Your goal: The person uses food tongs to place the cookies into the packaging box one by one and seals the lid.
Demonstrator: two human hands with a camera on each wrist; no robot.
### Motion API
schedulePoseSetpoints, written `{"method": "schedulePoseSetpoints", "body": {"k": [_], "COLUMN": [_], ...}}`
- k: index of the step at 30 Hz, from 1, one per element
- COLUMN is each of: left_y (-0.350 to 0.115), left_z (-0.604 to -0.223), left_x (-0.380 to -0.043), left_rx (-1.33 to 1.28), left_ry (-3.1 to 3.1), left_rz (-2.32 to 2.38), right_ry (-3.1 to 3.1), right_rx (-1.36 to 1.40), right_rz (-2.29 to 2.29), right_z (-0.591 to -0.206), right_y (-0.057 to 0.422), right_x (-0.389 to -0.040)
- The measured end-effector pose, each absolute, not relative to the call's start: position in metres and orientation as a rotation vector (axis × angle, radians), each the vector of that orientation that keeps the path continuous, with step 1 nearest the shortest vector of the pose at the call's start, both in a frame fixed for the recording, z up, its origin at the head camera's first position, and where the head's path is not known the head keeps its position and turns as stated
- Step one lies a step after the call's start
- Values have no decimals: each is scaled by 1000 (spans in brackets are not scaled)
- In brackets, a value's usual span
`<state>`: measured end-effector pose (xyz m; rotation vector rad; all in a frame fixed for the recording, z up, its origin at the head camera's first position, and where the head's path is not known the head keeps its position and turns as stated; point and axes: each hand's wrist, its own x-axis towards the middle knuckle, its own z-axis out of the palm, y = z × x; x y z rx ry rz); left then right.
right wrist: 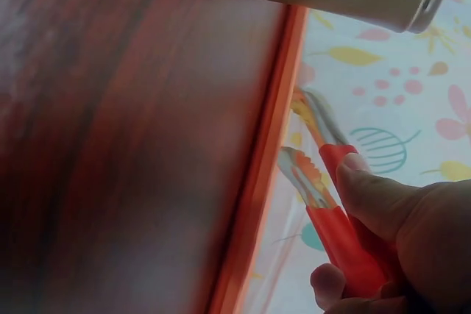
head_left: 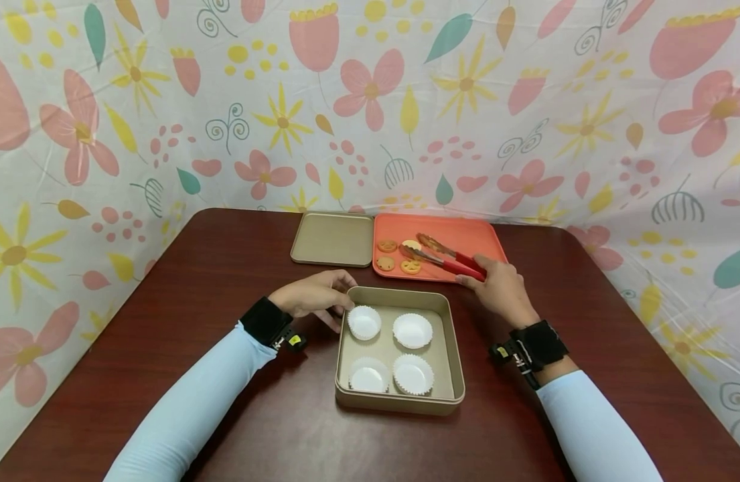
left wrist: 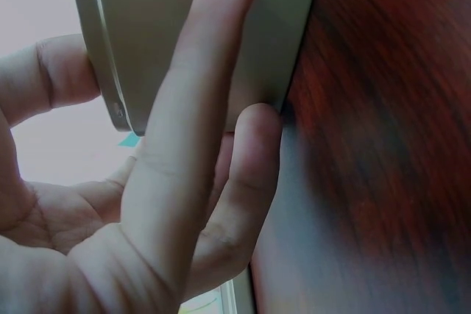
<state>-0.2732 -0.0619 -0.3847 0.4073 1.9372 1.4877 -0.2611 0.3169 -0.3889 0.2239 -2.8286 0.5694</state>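
Note:
My right hand [head_left: 499, 288] grips the red handles of a pair of metal tongs [head_left: 451, 266]. The tongs' jaws stand apart over the cookies on an orange tray [head_left: 478, 234]. At the far left corner of a square gold tin [head_left: 448, 348], my left hand [head_left: 315, 294] holds the side, thumb at the rim and fingers against the outer wall [left wrist: 154, 27]. Inside the tin sit several white paper cups, among them a far right cup [head_left: 412, 331] and a near right cup [head_left: 413, 374]. Several cookies, including a chocolate-chip cookie [head_left: 384, 264] and a ring-shaped cookie [head_left: 410, 267], lie on the tray's left part.
The gold tin lid [head_left: 333, 237] lies left of the orange tray, close against it. Both are at the back of the dark wooden table [head_left: 243, 248]. A flower-patterned cloth [head_left: 357, 134] hangs directly behind the table.

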Motion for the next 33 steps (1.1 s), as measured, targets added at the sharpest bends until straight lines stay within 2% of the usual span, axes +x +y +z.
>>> {"method": "schedulePoseSetpoints", "body": {"k": [33], "left_y": [-60], "left_z": [-383], "left_x": [-273], "left_rx": [418], "left_ry": [1948], "left_rz": [1477], "right_ry": [-2766], "right_rx": [250], "right_rz": [546], "right_z": [-391], "right_y": [315], "right_x": [-259]}}
